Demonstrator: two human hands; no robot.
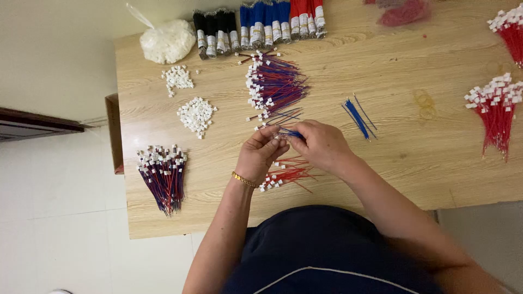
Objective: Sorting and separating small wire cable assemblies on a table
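Note:
My left hand (261, 153), with a gold bracelet at the wrist, pinches a small white connector with wires at its fingertips. My right hand (321, 144) meets it and grips a thin blue wire (293, 133) at the connector. Both hands hover over the wooden table (414, 158). Just below them lie red wires with white connectors (286, 175). Beyond the hands is a pile of red-and-blue wired connectors (274, 84). To the right lie loose blue wires (358, 117).
A finished bundle of red-and-blue wires (163, 177) lies at the left. Two heaps of white connectors (196, 114) and a bag of them (168, 41) sit far left. Banded wire bundles (261, 24) line the far edge. Red wired connectors (496, 111) lie at the right.

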